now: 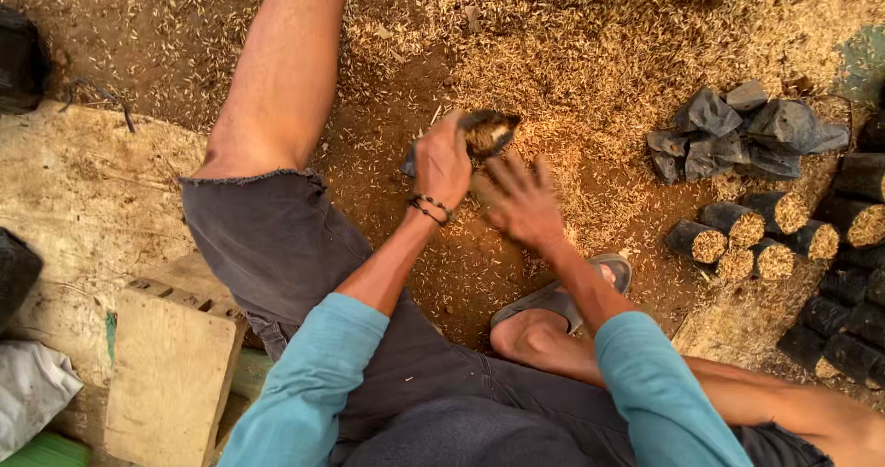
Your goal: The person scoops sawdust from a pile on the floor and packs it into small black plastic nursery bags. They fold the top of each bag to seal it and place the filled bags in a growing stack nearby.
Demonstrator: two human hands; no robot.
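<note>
Currently, a small black bag [487, 133], partly filled with husks, is gripped at its rim by the closed fingers of the left hand [442, 161] and held above the husk-strewn ground [590, 52]. Its open mouth is tilted toward the right. The right hand [521, 201] is held just beside and below the bag, fingers spread open and blurred, gripping nothing. Filled bags [747, 232] are stacked well apart, toward the right edge of the ground.

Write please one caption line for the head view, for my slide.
Left hand holds open a small black bag of husk while the right hand hovers beside it, filled bags lying nearby.
</note>
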